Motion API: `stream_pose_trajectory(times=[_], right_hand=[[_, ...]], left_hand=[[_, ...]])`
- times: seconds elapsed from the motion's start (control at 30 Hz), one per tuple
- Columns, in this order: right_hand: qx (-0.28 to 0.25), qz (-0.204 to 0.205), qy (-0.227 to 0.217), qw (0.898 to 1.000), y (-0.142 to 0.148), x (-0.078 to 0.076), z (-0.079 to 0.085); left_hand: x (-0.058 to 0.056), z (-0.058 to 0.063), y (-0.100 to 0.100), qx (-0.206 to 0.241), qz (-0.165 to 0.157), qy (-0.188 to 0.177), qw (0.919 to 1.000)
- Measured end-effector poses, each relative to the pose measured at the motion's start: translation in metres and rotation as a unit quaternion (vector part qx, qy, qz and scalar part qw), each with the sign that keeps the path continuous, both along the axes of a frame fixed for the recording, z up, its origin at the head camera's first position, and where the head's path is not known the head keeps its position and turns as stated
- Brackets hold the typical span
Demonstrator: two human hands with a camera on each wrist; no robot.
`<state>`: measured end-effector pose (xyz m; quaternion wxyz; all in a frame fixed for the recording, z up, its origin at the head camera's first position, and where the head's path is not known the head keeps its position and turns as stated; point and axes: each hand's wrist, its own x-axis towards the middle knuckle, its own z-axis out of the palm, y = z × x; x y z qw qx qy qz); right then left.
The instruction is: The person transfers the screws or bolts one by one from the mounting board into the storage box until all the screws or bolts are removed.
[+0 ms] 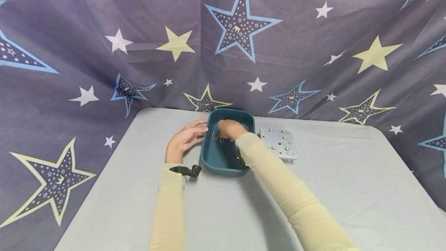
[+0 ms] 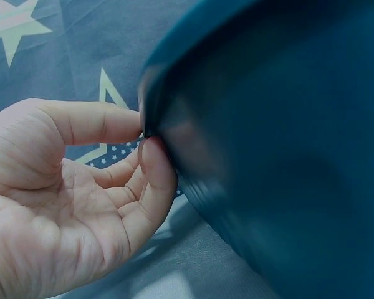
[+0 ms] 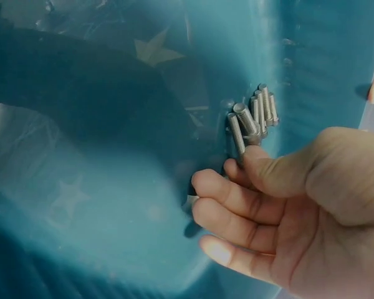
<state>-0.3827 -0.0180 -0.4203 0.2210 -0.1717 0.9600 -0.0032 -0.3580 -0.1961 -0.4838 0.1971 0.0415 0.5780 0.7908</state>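
A dark teal plastic bin [image 1: 223, 171] stands on the table with several metal bolts [image 3: 262, 109] lying close together inside it. Thumb and finger of my left hand [image 2: 81, 193] pinch the bin's left rim, the other fingers curling below. My right hand [image 3: 287, 205] reaches down into the bin. Its thumb and index finger pinch the end of one bolt [image 3: 236, 132] at the edge of the group. From the head view, my right hand [image 1: 230, 129] covers part of the bolts.
To the right of the bin lies a silvery metal plate [image 1: 278, 143] with holes and several bolt heads on it. A star-patterned curtain [image 1: 181, 76] hangs behind the light grey table [image 1: 216, 212]. Each wrist wears a small black camera mount [image 1: 186, 171].
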Motion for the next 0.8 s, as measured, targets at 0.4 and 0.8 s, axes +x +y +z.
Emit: stream_pose_trajectory(times=[0.4, 0.8], right_hand=[[0.005, -0.004, -0.011, 1.0, -0.0029, -0.0006, -0.0024], [-0.001, 0.003, -0.003, 1.0, -0.0009, -0.0017, -0.0043]], left_hand=[[0.0019, -0.0006, -0.0009, 0.0, -0.003, 0.002, 1.0], [-0.0005, -0.0011, -0.001, 0.004, -0.008, 0.002, 1.0]])
